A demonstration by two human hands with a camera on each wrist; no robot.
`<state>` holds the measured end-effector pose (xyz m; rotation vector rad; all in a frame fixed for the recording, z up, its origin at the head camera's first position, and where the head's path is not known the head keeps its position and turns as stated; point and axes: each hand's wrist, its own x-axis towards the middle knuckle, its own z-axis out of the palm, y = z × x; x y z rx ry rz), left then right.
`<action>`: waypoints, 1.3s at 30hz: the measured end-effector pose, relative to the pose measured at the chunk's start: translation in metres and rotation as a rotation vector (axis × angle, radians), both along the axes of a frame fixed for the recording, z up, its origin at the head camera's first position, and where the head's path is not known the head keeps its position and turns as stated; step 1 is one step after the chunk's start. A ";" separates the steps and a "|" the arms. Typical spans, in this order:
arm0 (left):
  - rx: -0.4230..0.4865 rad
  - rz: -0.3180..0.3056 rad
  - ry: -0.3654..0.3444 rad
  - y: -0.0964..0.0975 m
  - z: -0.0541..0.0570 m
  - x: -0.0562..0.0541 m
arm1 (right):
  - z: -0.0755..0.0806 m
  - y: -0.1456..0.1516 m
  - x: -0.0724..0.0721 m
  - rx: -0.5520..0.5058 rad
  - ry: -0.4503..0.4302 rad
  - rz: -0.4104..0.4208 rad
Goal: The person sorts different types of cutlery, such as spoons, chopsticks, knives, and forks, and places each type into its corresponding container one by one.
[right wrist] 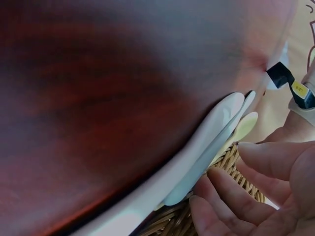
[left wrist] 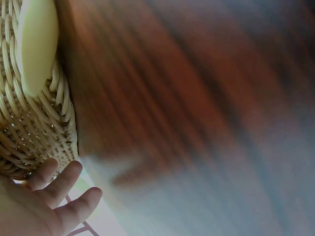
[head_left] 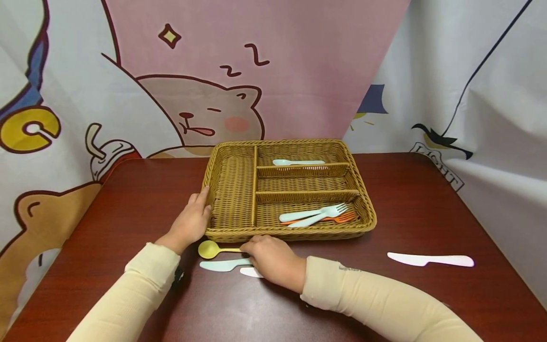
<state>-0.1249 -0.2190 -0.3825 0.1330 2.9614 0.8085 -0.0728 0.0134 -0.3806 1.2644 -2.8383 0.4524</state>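
Note:
A woven cutlery basket (head_left: pixel 254 232) lies on the table. My left hand (head_left: pixel 191 219) rests against its left wall, fingers extended along the rim; in the left wrist view the fingers (left wrist: pixel 69 179) spread beside the weave. Below the basket's front edge, my right hand (head_left: pixel 275 262) lies over the handle end of a yellow spoon (head_left: pixel 208 249). Its fingertips are right at the spoon and a light blue knife (right wrist: pixel 199 167), with the thumb (right wrist: pixel 253 156) spread away from the fingers. Closer to me is a whitish knife (right wrist: pixel 197 145), mostly hidden by this hand in the head view.
A light blue spoon (head_left: pixel 299 162) lies in the basket's back right compartment. Light blue cutlery, including a fork (head_left: pixel 320 213), lies with an orange fork (head_left: pixel 345 217) in the front right one. Right of the basket lies a pale pink knife (head_left: pixel 431 260). A printed curtain (head_left: pixel 299 71) hangs behind.

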 end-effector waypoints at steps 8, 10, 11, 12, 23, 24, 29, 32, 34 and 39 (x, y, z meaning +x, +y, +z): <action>-0.014 -0.005 0.024 0.000 0.002 0.001 | 0.002 -0.010 0.001 0.129 0.092 -0.035; -0.014 -0.006 0.025 -0.001 0.001 0.000 | 0.001 -0.012 0.000 0.153 0.101 -0.043; -0.015 -0.006 0.024 0.000 0.001 0.000 | 0.001 -0.013 0.000 0.160 0.107 -0.046; -0.014 -0.006 0.023 0.000 0.001 0.000 | 0.000 -0.014 0.000 0.167 0.112 -0.048; -0.008 -0.002 -0.008 0.001 0.003 -0.001 | -0.004 -0.015 -0.002 0.202 0.187 -0.029; -0.006 -0.002 -0.011 0.001 0.003 -0.001 | -0.004 -0.015 -0.002 0.205 0.191 -0.030; -0.003 0.004 -0.012 0.001 0.002 -0.001 | -0.005 -0.014 -0.001 0.221 0.203 -0.026; 0.002 0.009 -0.010 0.000 0.001 -0.001 | -0.004 -0.014 -0.001 0.233 0.205 -0.018; 0.004 0.010 -0.008 0.000 0.000 -0.001 | -0.004 -0.014 0.000 0.236 0.203 -0.012; 0.000 0.005 0.005 0.000 -0.001 0.000 | -0.005 -0.014 0.001 0.223 0.202 -0.002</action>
